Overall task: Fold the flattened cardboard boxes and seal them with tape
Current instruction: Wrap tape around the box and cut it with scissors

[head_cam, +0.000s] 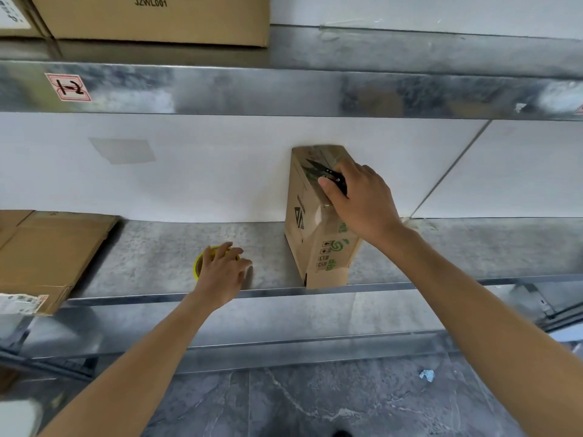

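A small folded cardboard box [318, 244] with green print stands upright on the metal shelf [157, 247], against the white wall. My right hand [362, 197] is at its upper face and grips small black scissors [325, 173], blades pointing up-left over the box top. My left hand [222, 269] reaches onto the shelf and lies over a yellow-rimmed tape roll [199, 266], fingers spread across it; most of the roll is hidden. Flattened cardboard boxes [47, 257] lie stacked at the shelf's left end.
An upper metal shelf [284, 89] hangs overhead with a large brown carton [157, 20] on it and a red-bordered label [67, 87]. The shelf's front lip runs below my hands. Grey marble floor [315, 402] lies beneath, with a scrap of litter.
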